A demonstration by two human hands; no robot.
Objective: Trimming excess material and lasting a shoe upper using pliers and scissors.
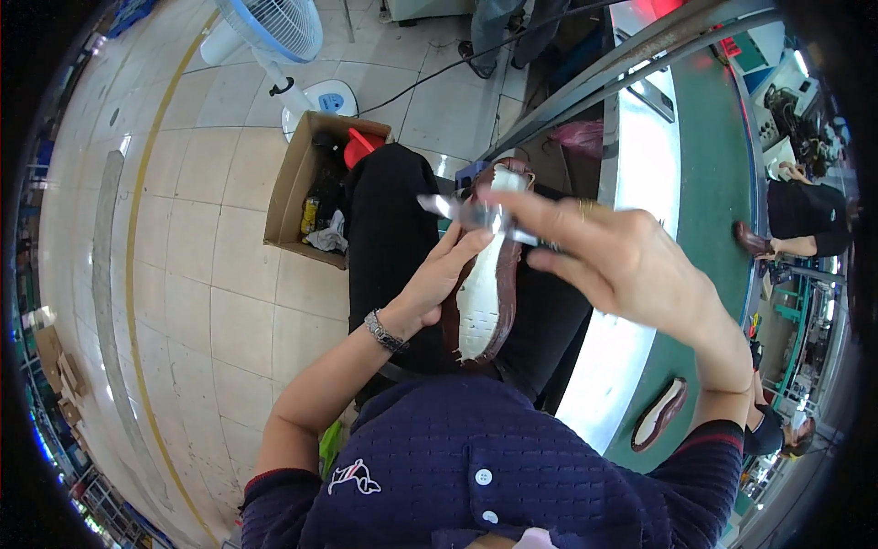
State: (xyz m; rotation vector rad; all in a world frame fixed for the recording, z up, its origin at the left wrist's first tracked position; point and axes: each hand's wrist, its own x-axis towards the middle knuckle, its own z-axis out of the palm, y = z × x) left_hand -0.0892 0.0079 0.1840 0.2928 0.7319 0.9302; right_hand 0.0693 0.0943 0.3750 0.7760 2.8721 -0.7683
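Upside down across my lap lies a brown shoe upper (482, 297), its pale white sole side facing up and the brown edge folded in around it. My left hand (432, 285) is closed on its left side, the thumb lying over the white bottom. In my right hand (622, 261) is a shiny metal hand tool (474, 216), held over the upper part of the shoe. Motion smears the tool, so I cannot make out its kind, nor whether it touches the shoe. The right fingertips are partly blurred.
A cardboard box (288, 197) with a red object (361, 146) and crumpled items stands left of my legs. Beyond it is a fan (274, 32). At my right runs a green conveyor belt (700, 183) carrying another brown shoe upper (660, 414), beside a metal frame bar (585, 87). Other people work nearby.
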